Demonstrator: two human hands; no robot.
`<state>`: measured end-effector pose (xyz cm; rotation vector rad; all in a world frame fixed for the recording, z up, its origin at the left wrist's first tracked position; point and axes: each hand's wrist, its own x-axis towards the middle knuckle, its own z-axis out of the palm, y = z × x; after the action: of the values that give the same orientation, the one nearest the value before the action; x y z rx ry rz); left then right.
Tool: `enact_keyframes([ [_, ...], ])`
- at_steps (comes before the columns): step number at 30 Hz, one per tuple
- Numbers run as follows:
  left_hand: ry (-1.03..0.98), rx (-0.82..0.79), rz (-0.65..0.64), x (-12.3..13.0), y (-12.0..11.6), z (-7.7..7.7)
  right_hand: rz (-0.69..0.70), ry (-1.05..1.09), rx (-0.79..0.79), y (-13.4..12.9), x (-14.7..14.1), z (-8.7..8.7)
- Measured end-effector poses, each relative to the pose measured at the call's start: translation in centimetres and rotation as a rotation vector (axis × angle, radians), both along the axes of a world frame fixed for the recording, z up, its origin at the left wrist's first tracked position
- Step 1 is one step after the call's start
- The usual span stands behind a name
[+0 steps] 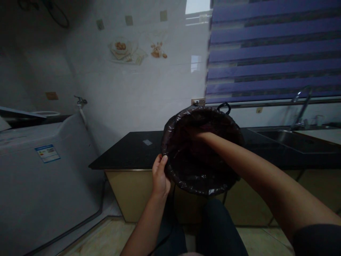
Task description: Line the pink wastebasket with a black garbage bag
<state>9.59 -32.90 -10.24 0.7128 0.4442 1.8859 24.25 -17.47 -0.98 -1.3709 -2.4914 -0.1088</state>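
Note:
A round trash bin lined with a black garbage bag [205, 179] is tilted so that its mouth faces me, in front of the counter's edge. The bag is folded over the rim all round, and a dark loop of it sticks up at the top right. My left hand [161, 176] grips the rim at the left side, thumb in front and fingers closed round the edge. My right hand [195, 133] reaches deep into the bag, with the forearm crossing the right side of the mouth. Shadow inside hides its fingers and anything they may touch.
Behind the bin runs a black countertop [125, 151] with a small pale label on it. At the right are a sink [290, 138] and a faucet [302, 106]. A grey washing machine [50, 185] stands at the left. My knees are below the bin.

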Motion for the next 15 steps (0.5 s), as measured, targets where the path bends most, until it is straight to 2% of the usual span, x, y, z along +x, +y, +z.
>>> enact_keyframes([
  [5, -0.005, 0.005, 0.004, 0.0, 0.0, 0.1, -0.028, -0.083, -0.043, -2.7, 0.6, 0.4],
  [7, -0.001, 0.005, 0.003, 0.0, 0.0, 0.0, 0.002, -0.133, 0.015, -3.9, 1.2, 0.4],
  [11, 0.005, -0.007, 0.018, 0.0, 0.1, -0.2, -0.035, -0.228, 0.188, -6.0, 2.6, 0.7],
  [15, 0.003, -0.008, 0.02, -0.1, 0.2, -0.2, -0.001, -0.176, 0.239, -7.0, 3.5, 1.6],
])
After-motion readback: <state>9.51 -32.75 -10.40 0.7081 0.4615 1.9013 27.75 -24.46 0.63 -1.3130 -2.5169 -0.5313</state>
